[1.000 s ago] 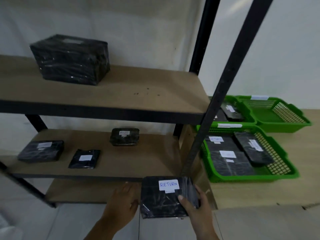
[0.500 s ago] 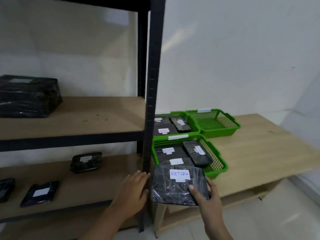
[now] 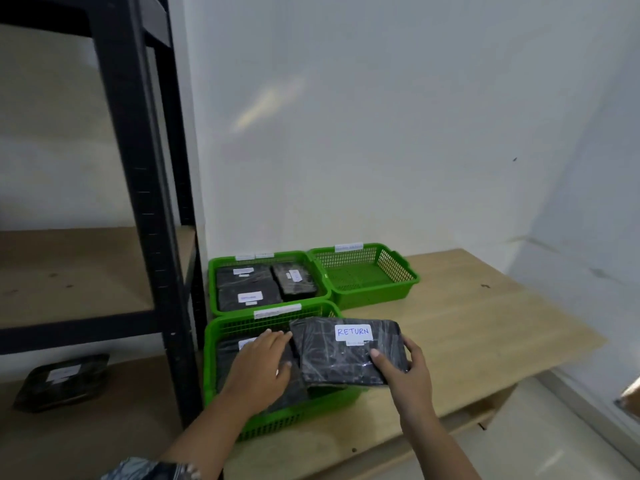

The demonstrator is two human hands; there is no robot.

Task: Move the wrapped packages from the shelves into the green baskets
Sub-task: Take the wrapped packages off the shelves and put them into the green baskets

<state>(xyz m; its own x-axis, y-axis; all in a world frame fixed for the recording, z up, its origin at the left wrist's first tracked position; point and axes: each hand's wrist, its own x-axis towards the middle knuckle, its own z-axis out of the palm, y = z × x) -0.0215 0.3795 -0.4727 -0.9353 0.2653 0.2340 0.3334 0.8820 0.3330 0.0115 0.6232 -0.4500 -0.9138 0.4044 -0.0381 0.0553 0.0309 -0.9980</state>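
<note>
Package (image 3: 332, 358) now over basket (image 3: 210, 358), right grip (image 3: 408, 377) clasping

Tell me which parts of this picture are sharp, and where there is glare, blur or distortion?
Head view: the RETURN label on the wrapped package reads sharply; the basket-rim labels are too soft to read; a pale light patch lies on the wall; the black shelf post leans and bows, wide-angle distortion.

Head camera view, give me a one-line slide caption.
Right hand holds a RETURN-labelled wrapped package over the nearest green basket while the left hand rests on packages inside.
</note>
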